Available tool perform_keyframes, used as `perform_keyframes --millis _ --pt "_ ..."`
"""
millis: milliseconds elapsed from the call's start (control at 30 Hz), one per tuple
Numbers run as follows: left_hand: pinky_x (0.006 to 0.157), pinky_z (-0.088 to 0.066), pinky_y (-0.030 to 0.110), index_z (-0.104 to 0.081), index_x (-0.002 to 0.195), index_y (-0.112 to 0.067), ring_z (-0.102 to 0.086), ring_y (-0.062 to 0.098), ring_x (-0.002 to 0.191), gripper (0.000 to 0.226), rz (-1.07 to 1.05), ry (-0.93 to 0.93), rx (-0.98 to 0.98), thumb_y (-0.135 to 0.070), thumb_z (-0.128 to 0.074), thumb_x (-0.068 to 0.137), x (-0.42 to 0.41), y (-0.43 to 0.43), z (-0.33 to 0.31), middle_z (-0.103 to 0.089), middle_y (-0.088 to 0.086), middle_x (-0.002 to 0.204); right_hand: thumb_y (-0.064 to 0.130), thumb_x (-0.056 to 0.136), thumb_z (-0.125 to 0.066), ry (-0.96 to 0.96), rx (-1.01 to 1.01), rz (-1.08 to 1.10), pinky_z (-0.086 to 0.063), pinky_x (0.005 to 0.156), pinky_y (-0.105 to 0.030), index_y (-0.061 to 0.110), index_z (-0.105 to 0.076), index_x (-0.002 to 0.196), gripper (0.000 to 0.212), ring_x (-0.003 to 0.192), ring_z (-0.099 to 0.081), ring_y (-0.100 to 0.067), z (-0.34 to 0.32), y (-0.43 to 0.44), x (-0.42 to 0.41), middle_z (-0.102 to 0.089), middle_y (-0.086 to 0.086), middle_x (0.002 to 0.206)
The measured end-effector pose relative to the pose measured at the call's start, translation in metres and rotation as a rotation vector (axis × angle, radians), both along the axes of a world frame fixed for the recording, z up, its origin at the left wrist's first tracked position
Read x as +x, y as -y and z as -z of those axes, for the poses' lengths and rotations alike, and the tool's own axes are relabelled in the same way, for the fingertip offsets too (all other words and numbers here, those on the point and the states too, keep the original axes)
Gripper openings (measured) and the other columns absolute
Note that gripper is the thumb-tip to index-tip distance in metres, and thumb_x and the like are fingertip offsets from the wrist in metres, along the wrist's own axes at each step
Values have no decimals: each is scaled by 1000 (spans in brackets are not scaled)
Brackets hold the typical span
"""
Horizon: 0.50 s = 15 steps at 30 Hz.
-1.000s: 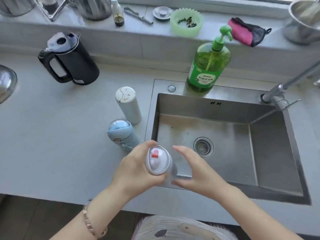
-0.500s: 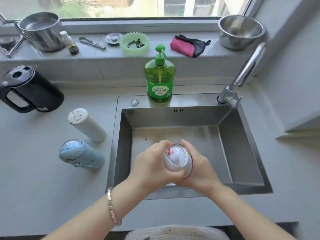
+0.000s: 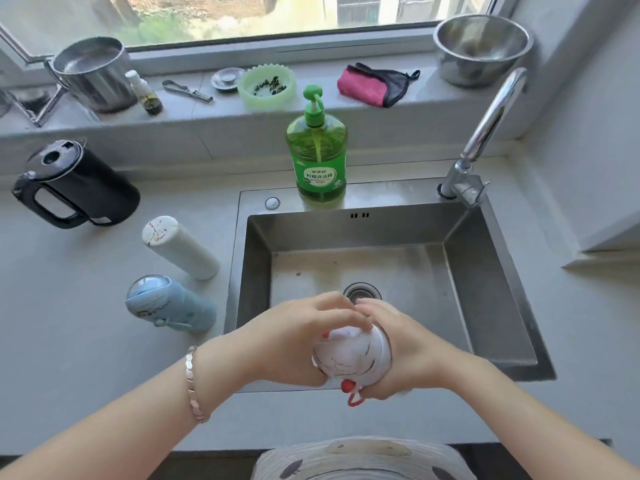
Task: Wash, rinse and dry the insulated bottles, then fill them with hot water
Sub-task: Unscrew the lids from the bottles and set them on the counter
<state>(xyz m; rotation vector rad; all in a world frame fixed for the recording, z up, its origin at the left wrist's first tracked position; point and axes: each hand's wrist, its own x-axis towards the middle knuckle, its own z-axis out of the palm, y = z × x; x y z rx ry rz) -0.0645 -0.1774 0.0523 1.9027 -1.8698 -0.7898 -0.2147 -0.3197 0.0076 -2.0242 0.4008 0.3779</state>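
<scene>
A white insulated bottle (image 3: 353,355) with a red strap loop is held over the front edge of the steel sink (image 3: 256,258). My left hand (image 3: 287,337) wraps its left side and top. My right hand (image 3: 405,351) grips its right side; fingertips of both hands meet above the lid. Most of the bottle's body is hidden by my hands. Two more bottles stand on the counter left of the sink: a white one (image 3: 181,247) and a light blue one (image 3: 169,304). A black kettle (image 3: 76,187) sits further back left.
A green dish soap pump bottle (image 3: 317,157) stands on the sink's back rim, the faucet (image 3: 485,133) at the back right. The windowsill holds a steel pot (image 3: 91,72), a steel bowl (image 3: 481,46), a green dish (image 3: 266,85) and a pink cloth (image 3: 367,86).
Both hands have closed around the white bottle and tipped it, so the red strap now hangs at the near side. The camera view has tilted up toward the window.
</scene>
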Motion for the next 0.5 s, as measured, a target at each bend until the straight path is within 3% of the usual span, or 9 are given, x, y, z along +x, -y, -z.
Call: perform_keyframes --millis 67,133,200,267,300,400,500 --pt "70 -47 20 -45 118 -42 -53 9 83 68 -74 -48 54 -24 -77 60 -4 -7 2 -45 -20 109 36 50 -84 -11 3 -33 -35 101 -20 40 -51 115 73 134 -21 3 4 -2 -6 -30 20 135" --pt "69 -44 14 -44 116 -44 -50 5 81 70 -144 -107 90 -26 -78 57 -11 -14 6 -41 -25 98 42 48 -84 -13 12 -45 -41 99 -25 35 -59 107 65 128 -35 0 6 -6 -10 -44 14 131" --pt "69 -43 12 -46 110 -45 -51 1 81 67 -247 -192 103 -32 -79 54 -17 -22 10 -44 -26 95 36 47 -85 3 55 -6 -50 85 -26 31 -62 99 57 102 -55 1 6 -12 -12 -60 14 108" --pt "68 -49 17 -52 100 -38 -57 1 79 56 -419 -338 84 -38 -79 52 -22 -28 12 -56 -18 91 24 48 -85 22 112 77 -54 67 -29 32 -61 91 49 72 -59 0 6 -22 -12 -67 10 86" --pt "67 -53 22 -55 96 -33 -61 2 74 50 -528 -423 81 -37 -80 53 -24 -31 12 -61 -13 87 21 47 -84 31 127 134 -54 63 -32 34 -61 90 50 67 -59 -1 7 -26 -11 -67 9 83" --pt "59 -51 20 -56 87 -30 -60 3 62 42 -863 -524 -1 -32 -84 55 -28 -39 17 -65 -6 78 30 43 -80 73 15 244 -52 71 -30 45 -57 101 64 80 -59 0 13 -35 -12 -65 17 90" --pt "64 -51 25 -51 93 -35 -59 1 71 59 -981 -310 -31 -58 -73 43 -16 -52 25 -55 -10 88 46 45 -74 -42 -236 231 -46 77 -25 49 -53 104 63 93 -55 -4 20 -29 -12 -62 19 99"
